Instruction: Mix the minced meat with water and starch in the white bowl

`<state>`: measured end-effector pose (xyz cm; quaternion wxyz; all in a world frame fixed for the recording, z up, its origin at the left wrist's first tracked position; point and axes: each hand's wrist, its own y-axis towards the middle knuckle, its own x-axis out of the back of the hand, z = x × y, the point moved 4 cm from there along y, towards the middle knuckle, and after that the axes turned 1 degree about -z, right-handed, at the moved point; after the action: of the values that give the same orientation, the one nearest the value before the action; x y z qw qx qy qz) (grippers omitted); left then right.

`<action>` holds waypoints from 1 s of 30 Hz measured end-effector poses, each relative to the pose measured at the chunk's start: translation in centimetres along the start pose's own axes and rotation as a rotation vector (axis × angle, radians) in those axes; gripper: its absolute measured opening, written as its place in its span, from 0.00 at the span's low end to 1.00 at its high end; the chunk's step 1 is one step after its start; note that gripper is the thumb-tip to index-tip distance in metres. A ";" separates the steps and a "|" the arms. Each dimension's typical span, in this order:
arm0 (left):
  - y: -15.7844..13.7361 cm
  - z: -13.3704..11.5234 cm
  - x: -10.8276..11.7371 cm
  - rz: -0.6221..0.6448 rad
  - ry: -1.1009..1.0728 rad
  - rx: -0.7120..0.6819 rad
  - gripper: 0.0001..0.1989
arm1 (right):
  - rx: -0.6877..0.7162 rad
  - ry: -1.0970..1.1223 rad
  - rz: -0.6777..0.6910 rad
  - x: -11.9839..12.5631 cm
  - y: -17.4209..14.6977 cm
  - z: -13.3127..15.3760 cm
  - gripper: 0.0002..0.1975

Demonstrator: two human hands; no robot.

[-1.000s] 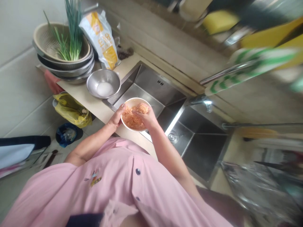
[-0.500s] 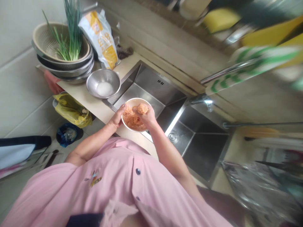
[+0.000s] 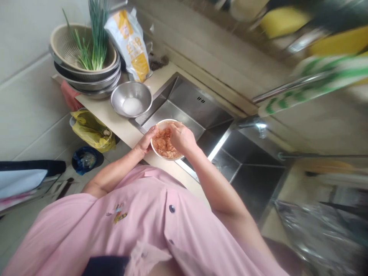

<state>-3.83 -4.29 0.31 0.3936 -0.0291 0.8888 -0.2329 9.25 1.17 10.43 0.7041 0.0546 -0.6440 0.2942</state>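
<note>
My left hand [image 3: 147, 140] grips the left side of a white bowl [image 3: 167, 158] with its thumb near the rim. Orange-red minced meat [image 3: 163, 143] with a lumpy, wet surface fills the bowl. My right hand [image 3: 182, 138] reaches into the bowl from the right, back of the hand up, its curled fingers closed in the mince; the fingertips are hidden. The bowl is held over the near edge of a steel sink [image 3: 181, 111]. To its upper left, a steel bowl [image 3: 118, 100] with something white in the bottom sits on the counter.
Stacked basins topped by a colander [image 3: 56, 42] holding green onions [image 3: 96, 50] stand at the back left, beside a white-and-orange bag [image 3: 130, 44]. A faucet [image 3: 248, 122] extends over the right basin. Below the counter's left edge hangs a yellow plastic bag [image 3: 93, 132].
My right hand has turned over and gone down into the bowl; the ball of mince on top of its fist is no longer visible. The whole view has shifted slightly.
</note>
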 end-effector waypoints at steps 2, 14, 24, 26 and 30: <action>-0.2 -0.1 -0.4 0.032 0.026 -0.004 0.24 | -0.022 -0.004 -0.014 -0.3 0.9 0.5 0.22; 0.2 -0.6 0.5 0.018 -0.004 0.010 0.26 | 0.551 -0.004 0.062 -1.2 -0.5 2.9 0.20; 0.2 -0.4 0.5 -0.002 -0.027 -0.009 0.22 | 0.308 -0.126 0.124 0.3 0.2 1.9 0.25; 0.3 -0.1 0.4 -0.003 -0.018 -0.001 0.21 | 0.264 -0.114 0.139 -0.2 0.9 2.4 0.23; 0.3 -0.1 0.8 -0.057 -0.038 0.008 0.22 | 0.411 -0.030 0.252 -0.4 0.0 2.1 0.17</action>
<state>-4.37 -4.23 -0.30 0.4036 -0.0571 0.8791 -0.2470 7.40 0.09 10.37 0.6261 0.1203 -0.5828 0.5039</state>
